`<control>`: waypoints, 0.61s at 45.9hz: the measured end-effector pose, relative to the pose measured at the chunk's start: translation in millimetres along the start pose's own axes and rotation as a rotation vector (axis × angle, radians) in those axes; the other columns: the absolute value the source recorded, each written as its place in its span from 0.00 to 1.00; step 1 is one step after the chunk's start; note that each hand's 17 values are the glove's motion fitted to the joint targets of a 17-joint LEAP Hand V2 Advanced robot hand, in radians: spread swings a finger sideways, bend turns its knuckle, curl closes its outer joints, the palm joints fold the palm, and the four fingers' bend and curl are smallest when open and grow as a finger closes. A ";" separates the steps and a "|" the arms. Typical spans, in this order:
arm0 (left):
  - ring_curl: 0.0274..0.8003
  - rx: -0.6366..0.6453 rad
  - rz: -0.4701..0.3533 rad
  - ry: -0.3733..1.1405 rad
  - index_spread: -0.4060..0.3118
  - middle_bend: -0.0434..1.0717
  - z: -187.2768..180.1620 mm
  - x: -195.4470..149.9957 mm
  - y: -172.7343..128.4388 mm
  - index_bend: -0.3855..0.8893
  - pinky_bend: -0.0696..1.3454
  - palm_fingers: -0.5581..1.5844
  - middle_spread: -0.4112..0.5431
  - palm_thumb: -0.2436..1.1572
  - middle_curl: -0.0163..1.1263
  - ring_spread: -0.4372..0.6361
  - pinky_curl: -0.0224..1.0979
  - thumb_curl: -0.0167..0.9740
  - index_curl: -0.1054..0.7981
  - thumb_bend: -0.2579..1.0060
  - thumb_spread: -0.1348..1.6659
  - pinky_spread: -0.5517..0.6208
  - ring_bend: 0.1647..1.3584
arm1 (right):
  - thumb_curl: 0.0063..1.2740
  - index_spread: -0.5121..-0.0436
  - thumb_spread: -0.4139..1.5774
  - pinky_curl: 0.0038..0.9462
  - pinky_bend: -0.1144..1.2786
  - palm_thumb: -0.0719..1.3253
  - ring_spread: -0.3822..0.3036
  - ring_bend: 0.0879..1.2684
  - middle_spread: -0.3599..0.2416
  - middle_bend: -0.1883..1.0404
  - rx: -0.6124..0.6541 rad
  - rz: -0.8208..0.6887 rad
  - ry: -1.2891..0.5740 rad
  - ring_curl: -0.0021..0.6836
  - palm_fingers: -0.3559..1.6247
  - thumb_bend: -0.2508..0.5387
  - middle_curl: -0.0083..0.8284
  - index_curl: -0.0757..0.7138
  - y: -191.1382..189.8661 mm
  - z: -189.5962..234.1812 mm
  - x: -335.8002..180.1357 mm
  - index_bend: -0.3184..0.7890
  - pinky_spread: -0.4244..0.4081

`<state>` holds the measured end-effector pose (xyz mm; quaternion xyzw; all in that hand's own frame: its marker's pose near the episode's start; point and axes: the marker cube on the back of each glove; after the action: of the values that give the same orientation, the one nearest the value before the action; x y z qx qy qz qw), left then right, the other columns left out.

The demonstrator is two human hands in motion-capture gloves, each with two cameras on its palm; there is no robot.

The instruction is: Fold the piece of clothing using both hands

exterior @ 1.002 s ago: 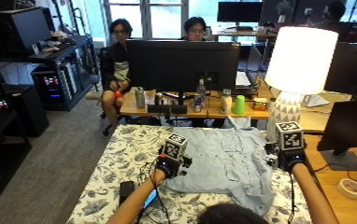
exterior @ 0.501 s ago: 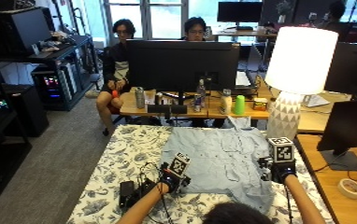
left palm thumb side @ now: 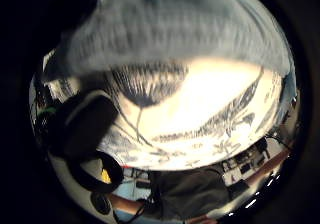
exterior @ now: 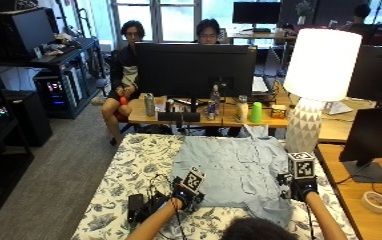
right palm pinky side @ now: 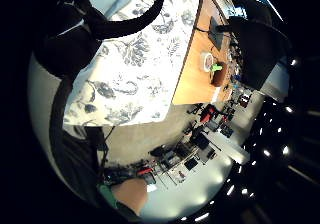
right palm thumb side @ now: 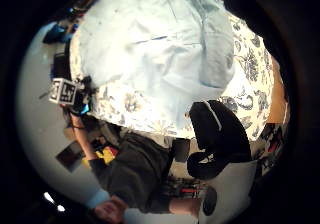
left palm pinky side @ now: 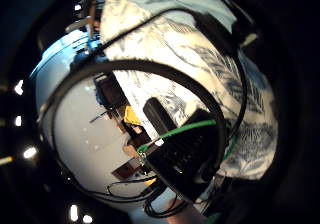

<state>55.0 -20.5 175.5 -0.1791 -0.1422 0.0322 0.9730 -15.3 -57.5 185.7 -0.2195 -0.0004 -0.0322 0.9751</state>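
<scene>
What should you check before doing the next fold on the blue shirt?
1. Shirt lies flat on the flowered cloth: mostly ok; its near right corner is bunched.
2. Left hand at the shirt's near edge: ok.
3. Right hand at the shirt's right edge: ok.
4. Fingers really gripping fabric: cannot tell for either hand.
5. Black box and its cables, left of the shirt, out of the fold's way: ok, but close to the left hand.

Matt, soft blue cloth shirt [exterior: 234,172] on a matt floral cloth table cover [exterior: 131,172]; smooth wooden desk [exterior: 361,210] alongside.
</scene>
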 end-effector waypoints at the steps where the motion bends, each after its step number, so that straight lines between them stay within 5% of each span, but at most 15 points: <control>1: 0.40 -0.016 -0.012 0.009 0.39 0.23 1.0 -0.5 0.6 0.34 0.36 0.52 0.28 0.41 0.36 0.23 0.32 0.23 0.43 0.19 0.76 0.37 0.43 | 0.21 0.40 0.80 0.37 0.53 0.60 0.53 0.36 0.50 0.33 0.043 -0.038 0.001 0.50 0.45 0.30 0.48 0.31 -3.5 -0.4 -0.5 0.37 0.76; 6: 0.44 -0.015 -0.001 0.050 0.48 0.13 3.1 1.1 -0.1 0.28 0.49 0.44 0.38 0.35 0.33 0.27 0.37 0.23 0.35 0.17 0.72 0.33 0.47 | 0.21 0.40 0.80 0.37 0.52 0.60 0.53 0.36 0.50 0.33 0.063 -0.078 0.005 0.50 0.45 0.30 0.48 0.31 -4.9 0.5 -2.4 0.37 0.76; 13: 0.44 0.025 0.072 0.120 0.54 0.16 0.6 7.8 0.2 0.29 0.60 0.43 0.45 0.35 0.29 0.29 0.39 0.24 0.27 0.19 0.68 0.31 0.51 | 0.21 0.40 0.80 0.37 0.52 0.60 0.53 0.36 0.50 0.32 0.057 -0.063 0.004 0.51 0.45 0.30 0.49 0.31 -10.0 3.1 -2.9 0.37 0.76; 19: 0.44 0.192 0.054 0.149 0.54 0.18 -8.5 11.3 -8.9 0.33 0.64 0.44 0.44 0.38 0.29 0.29 0.40 0.25 0.24 0.20 0.68 0.29 0.52 | 0.21 0.40 0.80 0.37 0.52 0.60 0.53 0.36 0.50 0.32 0.057 -0.065 0.010 0.51 0.45 0.30 0.49 0.32 -15.2 5.0 -3.8 0.37 0.76; 28: 0.42 0.246 0.018 0.106 0.46 0.20 -8.0 10.8 -16.0 0.40 0.63 0.50 0.38 0.46 0.30 0.27 0.38 0.26 0.26 0.21 0.70 0.27 0.49 | 0.21 0.40 0.80 0.37 0.51 0.60 0.52 0.36 0.50 0.32 0.043 -0.100 0.004 0.51 0.46 0.30 0.49 0.32 -6.3 4.1 -9.7 0.37 0.76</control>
<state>67.8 -37.0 176.9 -0.0610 -0.0837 0.0488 0.9934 -25.2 -60.9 192.0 -0.1980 -0.0099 -0.0812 0.9768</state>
